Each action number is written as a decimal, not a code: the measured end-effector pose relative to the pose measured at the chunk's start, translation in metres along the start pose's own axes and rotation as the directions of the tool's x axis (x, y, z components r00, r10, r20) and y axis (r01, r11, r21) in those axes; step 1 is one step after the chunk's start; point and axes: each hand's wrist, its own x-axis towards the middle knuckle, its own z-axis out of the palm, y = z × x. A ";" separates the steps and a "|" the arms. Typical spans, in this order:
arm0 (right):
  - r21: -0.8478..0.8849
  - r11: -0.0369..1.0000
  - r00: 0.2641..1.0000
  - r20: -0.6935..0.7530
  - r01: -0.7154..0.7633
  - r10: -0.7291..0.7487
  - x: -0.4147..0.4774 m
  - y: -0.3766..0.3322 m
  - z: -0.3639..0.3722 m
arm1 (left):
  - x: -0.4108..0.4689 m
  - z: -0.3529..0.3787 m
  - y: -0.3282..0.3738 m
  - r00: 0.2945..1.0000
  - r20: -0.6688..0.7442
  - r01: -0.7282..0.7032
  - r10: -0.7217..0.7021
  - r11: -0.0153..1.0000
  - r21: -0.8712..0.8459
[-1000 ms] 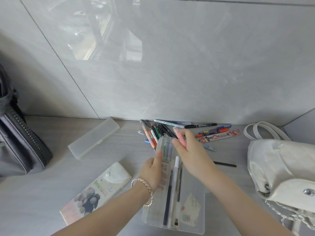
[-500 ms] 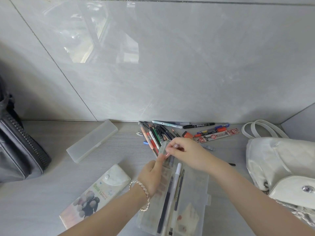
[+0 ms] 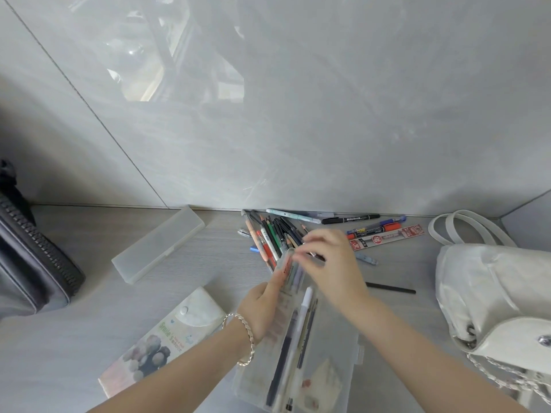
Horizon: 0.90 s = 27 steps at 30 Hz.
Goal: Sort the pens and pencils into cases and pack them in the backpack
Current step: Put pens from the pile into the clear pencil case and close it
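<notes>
Clear case (image 3: pixel 343 368) beside loose pens (image 3: pixel 274 234)

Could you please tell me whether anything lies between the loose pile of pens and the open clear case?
Nothing visible does. The pile of pens reaches the far end of the open clear case. The right hand, blurred, is over that spot; the left hand holds the case's left edge.

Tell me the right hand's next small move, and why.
Probably pinch one more pen from the pile and drop it into the case. The right hand hovers, blurred, over the pile's near edge, and I cannot tell whether its fingers hold anything. The left hand grips the open case, which has room, and the pile holds many pens.
</notes>
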 end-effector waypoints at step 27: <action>0.062 0.983 0.938 0.316 -0.170 0.142 -0.030 -0.049 0.000 | 0.029 0.005 -0.022 0.986 -0.038 0.125 -0.160 0.879 -0.459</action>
